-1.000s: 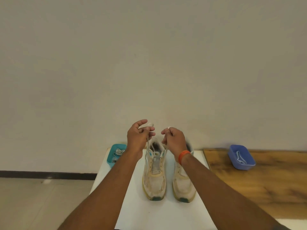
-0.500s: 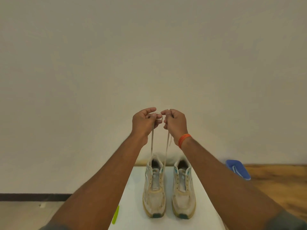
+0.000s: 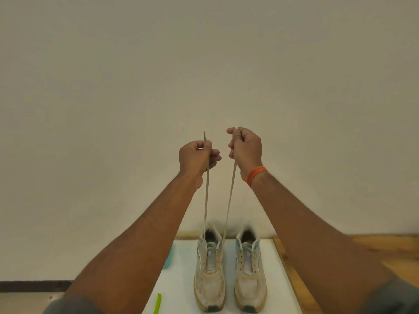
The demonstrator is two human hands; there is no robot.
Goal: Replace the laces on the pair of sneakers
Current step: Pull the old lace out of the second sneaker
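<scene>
Two worn white sneakers stand side by side on a white table (image 3: 181, 279), toes toward me. From the left sneaker (image 3: 209, 275) a pale lace (image 3: 229, 200) runs up in two taut strands. My left hand (image 3: 196, 158) pinches the left strand, whose tip sticks up above the fist. My right hand (image 3: 246, 149), with an orange band at the wrist, grips the right strand. Both hands are raised high above the shoes, a small gap between them. The right sneaker (image 3: 249, 275) has no lace that I can see.
A teal tray edge (image 3: 168, 259) shows beside my left forearm at the table's left side. A green strip (image 3: 157, 303) lies near the table's front left. A wooden surface (image 3: 385, 252) adjoins the table on the right. A plain wall fills the background.
Both hands have risen well above the sneaker, drawing the two lace strands out long and taut. They have moved slightly apart, and my view has tilted up.
</scene>
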